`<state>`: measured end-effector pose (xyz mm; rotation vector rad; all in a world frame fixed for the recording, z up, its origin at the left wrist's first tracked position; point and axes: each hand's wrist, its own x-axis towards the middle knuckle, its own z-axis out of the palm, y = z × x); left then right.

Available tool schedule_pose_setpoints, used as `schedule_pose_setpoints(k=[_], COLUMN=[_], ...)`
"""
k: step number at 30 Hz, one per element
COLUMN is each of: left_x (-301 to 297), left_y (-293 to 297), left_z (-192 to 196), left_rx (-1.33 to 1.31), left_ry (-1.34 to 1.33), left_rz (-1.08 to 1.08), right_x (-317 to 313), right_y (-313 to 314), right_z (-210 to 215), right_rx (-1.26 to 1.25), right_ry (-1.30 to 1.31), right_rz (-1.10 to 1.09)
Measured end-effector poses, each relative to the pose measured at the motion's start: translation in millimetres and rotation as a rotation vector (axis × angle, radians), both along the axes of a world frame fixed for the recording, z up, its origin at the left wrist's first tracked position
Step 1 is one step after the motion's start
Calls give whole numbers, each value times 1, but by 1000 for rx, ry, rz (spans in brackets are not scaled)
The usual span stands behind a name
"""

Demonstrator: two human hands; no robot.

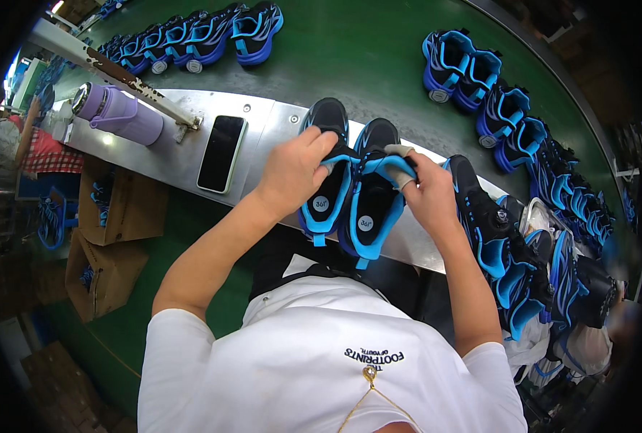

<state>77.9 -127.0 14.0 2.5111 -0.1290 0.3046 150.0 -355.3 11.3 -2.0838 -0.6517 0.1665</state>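
Observation:
Two black sneakers with bright blue lining stand side by side on the metal ledge in front of me, toes pointing away. My left hand [297, 167] pinches the tongue area of the left sneaker [324, 202]. On the right sneaker [368, 216], my right hand [426, 184] grips the collar near the tongue, with pale covers on some fingertips. Round pale labels show on both insoles, and blue pull loops stick out at the heels. Just right of my right hand lies another sneaker [473, 191] of the same kind.
A black-screened phone [222, 154] and a purple bottle [122, 115] rest on the metal ledge [263, 123] at left. Rows of sneakers [256, 32] stand on the green belt [350, 50]. More sneakers [512, 289] pile up at right. Cardboard boxes [122, 209] and a person [43, 148] are at left.

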Motion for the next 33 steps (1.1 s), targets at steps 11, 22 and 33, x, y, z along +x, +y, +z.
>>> schedule_pose_setpoints(k=[11,22,33], left_x=[-19,-31,-4], left_y=[4,-22,-12], left_z=[-22,-20,-22], left_rx=[-97,206,188], left_ry=[-25,-29,-75], left_rz=[-65,-207,-251], right_x=[-32,-69,-71], right_y=[-9,-3,6], right_z=[14,-2,3], right_rx=[-236,-198,-314], right_ry=[-159,-192,-380], right_rz=[175,255,193])
